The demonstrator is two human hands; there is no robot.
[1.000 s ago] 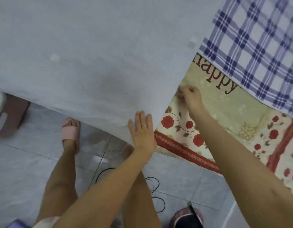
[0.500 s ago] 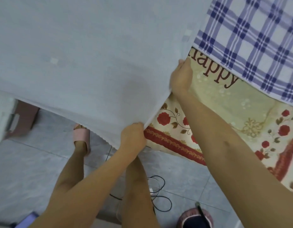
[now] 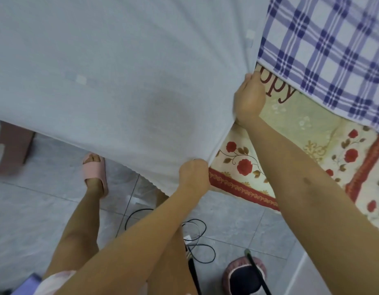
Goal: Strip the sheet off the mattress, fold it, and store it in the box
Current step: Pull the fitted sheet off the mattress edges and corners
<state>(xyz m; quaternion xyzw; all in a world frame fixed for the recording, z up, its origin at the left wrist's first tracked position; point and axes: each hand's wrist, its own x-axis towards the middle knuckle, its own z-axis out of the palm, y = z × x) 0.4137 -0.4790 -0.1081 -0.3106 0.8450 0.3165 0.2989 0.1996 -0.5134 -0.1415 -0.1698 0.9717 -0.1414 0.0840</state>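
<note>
A pale grey-white sheet of thin fabric (image 3: 120, 81) hangs lifted in front of the person. It fills the view left of the cream mattress cover printed with red roses (image 3: 290, 145), and its lower hem droops above the grey floor tiles (image 3: 24, 209) and a pink slipper (image 3: 95, 173). The left hand (image 3: 195, 175) is fisted around the sheet's side edge, right at the cover's near border. Higher on that same edge, the right hand (image 3: 249, 99) grips the cloth with curled fingers, over the cover's printed lettering. Of that dark red lettering only "ppy" can be read; the hand hides the rest. A blue-and-white plaid cloth (image 3: 333, 50) overlaps the cover's far right side. As I judge it, the drooping hem could drag on the floor or catch the black cables (image 3: 197, 237) looped just left of the cover's near edge, by the person's feet. A slackened grip could also let the thin fabric slip free before the fold is squared.
</note>
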